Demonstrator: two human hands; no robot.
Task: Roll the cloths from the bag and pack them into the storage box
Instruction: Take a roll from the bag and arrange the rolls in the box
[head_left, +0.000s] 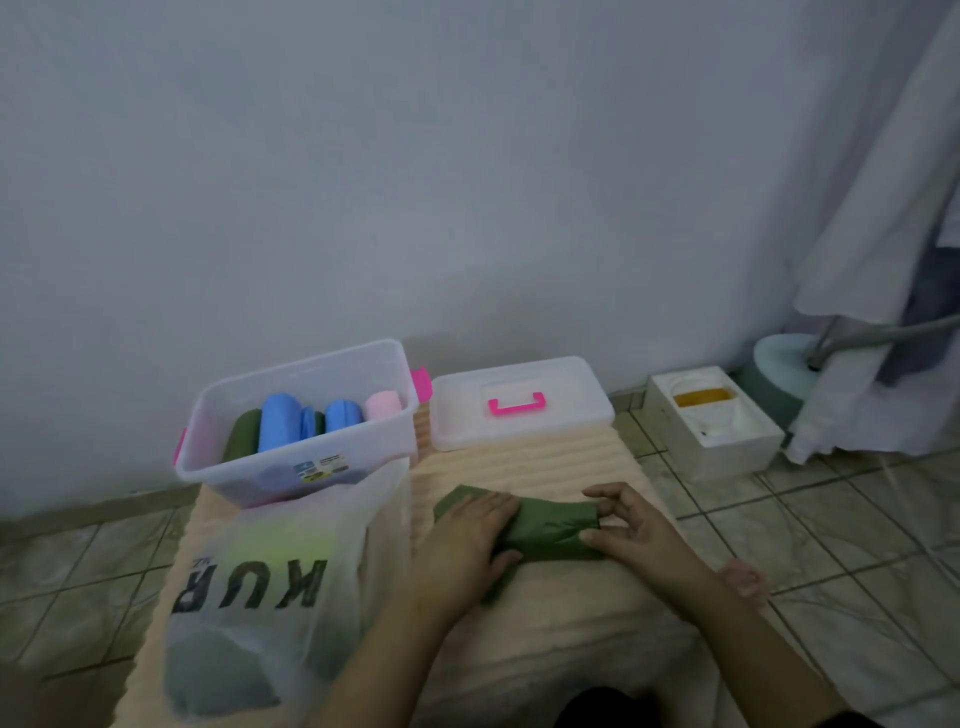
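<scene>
Green cloth (540, 525): soft matte roll, long axis left to right on ribbed cream mat (519, 462).
Left hand (467, 535): fingers flat, pressing roll.
Right hand (634, 525): fingers curled, pinching roll's right end.
Storage box (298, 467): clear plastic, rolled cloths inside.

1. Storage box (304, 467) open-topped; rolled cloths fill its far side, near side free.
2. Lid (522, 410) lies just right of box, apart.
3. Plastic bag (270, 587) stands against box's near wall.
4. Mat (519, 462) bare between lid and hands.
</scene>
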